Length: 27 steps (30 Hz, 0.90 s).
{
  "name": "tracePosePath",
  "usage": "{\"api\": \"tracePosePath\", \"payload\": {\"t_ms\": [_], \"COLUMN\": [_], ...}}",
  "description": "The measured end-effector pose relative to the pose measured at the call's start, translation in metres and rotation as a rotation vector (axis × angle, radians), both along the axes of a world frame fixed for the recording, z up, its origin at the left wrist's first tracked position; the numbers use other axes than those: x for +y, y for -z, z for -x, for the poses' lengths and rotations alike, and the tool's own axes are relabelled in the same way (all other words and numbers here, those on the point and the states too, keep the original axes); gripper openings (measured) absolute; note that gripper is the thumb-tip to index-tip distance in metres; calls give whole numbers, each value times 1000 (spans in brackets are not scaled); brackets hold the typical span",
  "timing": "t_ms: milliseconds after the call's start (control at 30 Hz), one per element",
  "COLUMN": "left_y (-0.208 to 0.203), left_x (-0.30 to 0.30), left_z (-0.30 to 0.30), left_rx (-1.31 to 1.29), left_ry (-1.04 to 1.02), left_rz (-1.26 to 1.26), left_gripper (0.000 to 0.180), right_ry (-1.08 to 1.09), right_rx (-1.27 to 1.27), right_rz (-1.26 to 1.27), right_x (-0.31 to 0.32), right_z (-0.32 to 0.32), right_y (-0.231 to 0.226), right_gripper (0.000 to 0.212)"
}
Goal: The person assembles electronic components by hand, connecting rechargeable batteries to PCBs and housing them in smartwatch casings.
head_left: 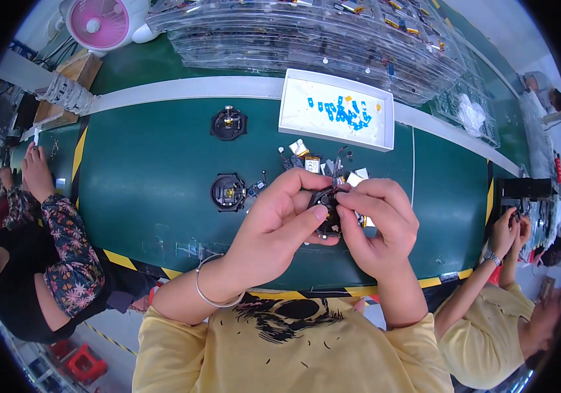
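A round black watch case (327, 221) is held up over the green bench, its inner side with small parts facing up. My left hand (277, 226) grips it between thumb and fingers. At its right rim, the fingers of my right hand (382, 226) are pinched together; what lies between their tips is hidden. A small dark part (337, 171) stands up just beyond the case. Two more black watch cases, one farther (229, 123) and one nearer (227, 192), lie to the left. Beside the nearer one sits a small circuit part (255, 188).
Behind my hands lie silver battery cells (312, 164) and loose electronic parts. A white box (336, 141) holds several small blue pieces. Stacked clear trays (319, 49) and a pink-white fan (100, 23) stand farther back. Co-workers' hands show at left (37, 171) and right (504, 234).
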<state>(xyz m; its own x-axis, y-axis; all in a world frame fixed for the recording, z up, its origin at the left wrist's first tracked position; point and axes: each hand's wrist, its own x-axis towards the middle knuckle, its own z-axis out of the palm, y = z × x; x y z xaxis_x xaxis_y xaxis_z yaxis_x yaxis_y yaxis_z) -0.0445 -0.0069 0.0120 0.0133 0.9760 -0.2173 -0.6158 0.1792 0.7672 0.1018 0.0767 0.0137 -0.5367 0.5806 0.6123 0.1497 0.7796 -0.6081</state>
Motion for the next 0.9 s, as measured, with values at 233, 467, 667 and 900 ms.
{"api": "tracePosePath", "payload": {"t_ms": [233,467,667,900], "left_y": [-3,-2,-2,4], "left_x": [0,5,8,9], "left_z": [0,8,5,7], "left_rx": [-7,-123,106,-56], "left_ry": [-70,-141,-146,-80], "left_rz": [-42,7,-1,64], "left_gripper": [25,27,20,15], "right_ry": [-62,-139,-144,-250], "right_rx": [60,228,207,261], "right_rz": [88,349,300,618], "right_x": [-4,-6,-5,-11], "right_z": [3,-6,-6,-2], "right_y": [9,6,13,16], "right_gripper": [21,24,27,23]}}
